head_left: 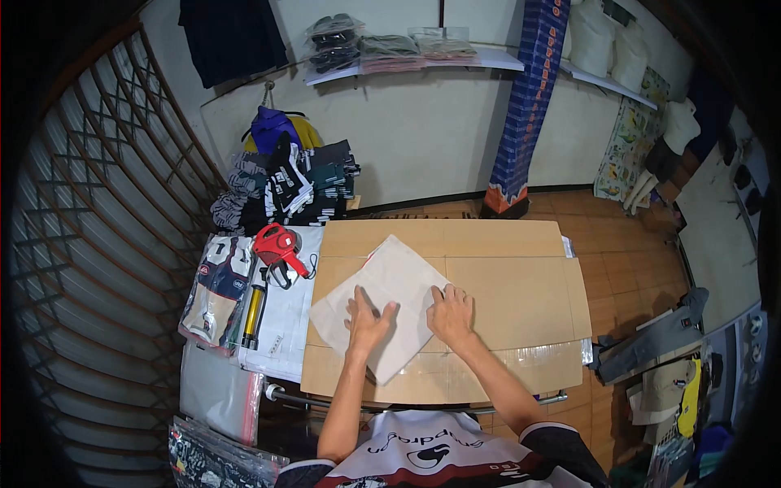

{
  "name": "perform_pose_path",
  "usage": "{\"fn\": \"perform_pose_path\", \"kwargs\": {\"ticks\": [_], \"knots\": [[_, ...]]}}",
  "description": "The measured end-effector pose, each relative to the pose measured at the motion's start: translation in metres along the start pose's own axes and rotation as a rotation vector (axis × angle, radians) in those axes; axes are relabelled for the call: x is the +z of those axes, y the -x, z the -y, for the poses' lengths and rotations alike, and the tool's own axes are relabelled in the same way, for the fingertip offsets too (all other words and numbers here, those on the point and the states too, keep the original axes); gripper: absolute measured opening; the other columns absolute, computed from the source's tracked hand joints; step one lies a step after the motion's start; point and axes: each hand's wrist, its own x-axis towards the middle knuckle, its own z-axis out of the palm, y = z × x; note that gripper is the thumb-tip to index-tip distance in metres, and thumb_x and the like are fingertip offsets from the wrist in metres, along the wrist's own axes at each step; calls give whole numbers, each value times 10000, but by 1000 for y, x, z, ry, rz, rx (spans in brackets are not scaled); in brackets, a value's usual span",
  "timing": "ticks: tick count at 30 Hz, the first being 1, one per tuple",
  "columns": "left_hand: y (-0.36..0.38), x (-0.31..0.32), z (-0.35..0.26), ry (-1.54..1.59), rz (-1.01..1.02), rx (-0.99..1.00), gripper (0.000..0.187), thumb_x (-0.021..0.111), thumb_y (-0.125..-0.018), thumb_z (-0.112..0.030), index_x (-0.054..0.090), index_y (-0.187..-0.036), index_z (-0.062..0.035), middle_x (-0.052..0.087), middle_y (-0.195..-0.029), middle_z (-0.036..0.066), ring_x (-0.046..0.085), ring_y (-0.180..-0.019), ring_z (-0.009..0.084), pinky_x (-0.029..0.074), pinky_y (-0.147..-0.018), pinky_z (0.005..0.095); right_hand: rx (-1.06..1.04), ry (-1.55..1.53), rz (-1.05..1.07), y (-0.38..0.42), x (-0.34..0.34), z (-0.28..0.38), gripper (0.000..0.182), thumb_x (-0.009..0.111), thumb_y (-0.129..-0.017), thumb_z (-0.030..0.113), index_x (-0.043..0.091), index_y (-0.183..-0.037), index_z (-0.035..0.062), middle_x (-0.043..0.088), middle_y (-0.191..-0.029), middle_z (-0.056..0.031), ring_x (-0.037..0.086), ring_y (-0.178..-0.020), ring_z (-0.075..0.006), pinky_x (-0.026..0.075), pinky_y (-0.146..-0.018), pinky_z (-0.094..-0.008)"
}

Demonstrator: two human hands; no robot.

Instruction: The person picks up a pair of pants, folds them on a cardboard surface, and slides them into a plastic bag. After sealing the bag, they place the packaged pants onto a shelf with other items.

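A flat beige folded cloth [407,272] lies turned like a diamond on a cardboard sheet [512,293], with a small red mark along its upper left edge. My left hand [370,324] rests over the cloth's lower left part, its thumb and fingers spread apart. At the cloth's right corner is my right hand [451,315], fingers bent and pressed together on the edge. Whether the right thumb is under the fabric is hidden.
Left of the cardboard lie a red tape-gun-like tool [279,246], a yellow-and-black tube [254,315] and bagged clothing [215,285]. Stacked dark garments [301,183] stand behind. A metal lattice gate [98,244] borders the left, and a patterned blue pillar [525,106] rises at the back.
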Motion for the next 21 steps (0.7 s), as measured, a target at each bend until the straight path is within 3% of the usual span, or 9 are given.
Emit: {"fn": "perform_pose_path", "kwargs": {"ticks": [8, 15, 18, 21], "knots": [[-44, 40, -27, -442, 27, 251, 1121, 672, -826, -748, 291, -1622, -57, 154, -1633, 408, 78, -1528, 597, 58, -1209, 709, 108, -43, 19, 49, -18, 3, 410, 687, -798, 171, 661, -1175, 11, 591, -1019, -153, 626, -942, -336, 452, -800, -497], [-45, 59, -14, -479, -5, 469, 1078, 676, -805, -769, 391, -1594, -92, 179, -1648, 371, 80, -1530, 589, 66, -1208, 705, 189, -109, 91, 77, -39, 11, 396, 699, -813, 183, 653, -1162, 2, 590, -1086, -158, 633, -996, -321, 456, -836, -491], [-42, 59, -11, -489, -8, 503, 1068, 679, -804, -768, 401, -1591, -101, 178, -1654, 359, 82, -1533, 582, 63, -1209, 704, 217, -307, 57, 86, -54, 4, 384, 665, -849, 164, 647, -1192, -9, 650, -1036, -183, 668, -962, -365, 498, -830, -509], [-41, 63, -8, -487, -23, 510, 1058, 679, -807, -764, 405, -1590, -107, 176, -1658, 352, 79, -1536, 576, 59, -1208, 705, 342, -523, -52, 104, -49, -37, 376, 617, -892, 122, 643, -1240, -18, 703, -947, -209, 704, -844, -360, 549, -762, -469]]}}
